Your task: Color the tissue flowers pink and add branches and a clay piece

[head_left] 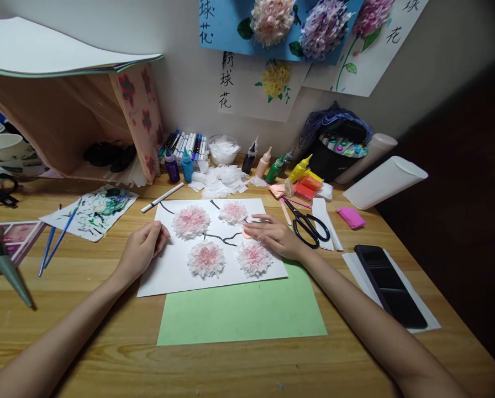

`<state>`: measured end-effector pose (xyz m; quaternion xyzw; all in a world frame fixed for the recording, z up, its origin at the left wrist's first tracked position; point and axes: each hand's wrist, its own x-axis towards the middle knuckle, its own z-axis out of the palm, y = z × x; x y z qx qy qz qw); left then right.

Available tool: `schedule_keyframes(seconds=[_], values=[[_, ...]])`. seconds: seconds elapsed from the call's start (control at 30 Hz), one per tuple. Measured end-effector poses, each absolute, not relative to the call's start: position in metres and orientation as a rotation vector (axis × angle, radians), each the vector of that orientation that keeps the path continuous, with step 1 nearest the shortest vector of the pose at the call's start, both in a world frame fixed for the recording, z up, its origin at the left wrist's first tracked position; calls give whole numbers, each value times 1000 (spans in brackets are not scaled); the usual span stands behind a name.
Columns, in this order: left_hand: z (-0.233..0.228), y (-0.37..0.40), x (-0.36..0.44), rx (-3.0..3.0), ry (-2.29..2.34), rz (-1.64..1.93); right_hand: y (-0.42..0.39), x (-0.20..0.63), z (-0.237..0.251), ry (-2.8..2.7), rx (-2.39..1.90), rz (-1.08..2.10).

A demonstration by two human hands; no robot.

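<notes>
A white sheet of paper (173,271) lies on a light green sheet (239,320). It carries several ruffled pink-and-white paper flowers (206,258) and black branch lines. My left hand (142,249) rests curled over the paper's left edge, fingers closed; whether anything is inside them is hidden. On the right part of the paper my right hand (274,236) lies palm down, fingers stretched out between the two right-hand flowers. Its fingertips touch a small flat peach-coloured piece (246,232), partly covered by them.
Black-handled scissors (309,225) lie right of my right hand, near a phone (390,284). Behind the paper are tissue pieces (222,181), paint bottles (263,162) and markers (187,146). Left stand paintbrushes (61,235), a painted sheet (98,213) and a makeup brush (7,265).
</notes>
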<state>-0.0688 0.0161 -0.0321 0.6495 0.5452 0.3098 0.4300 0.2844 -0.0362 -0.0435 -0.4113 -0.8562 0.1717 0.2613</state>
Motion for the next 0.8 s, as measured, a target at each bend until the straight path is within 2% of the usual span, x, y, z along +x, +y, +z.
schedule_keyframes(seconds=[0.2, 0.4, 0.8], values=[[-31, 15, -69, 1630, 1357, 773, -37, 284, -43, -2463, -1086, 395], [-32, 15, -70, 1635, 1361, 771, -37, 289, -43, -2368, -1089, 493], [-31, 15, -69, 1613, 1349, 767, -42, 288, -45, -2409, -1196, 274]])
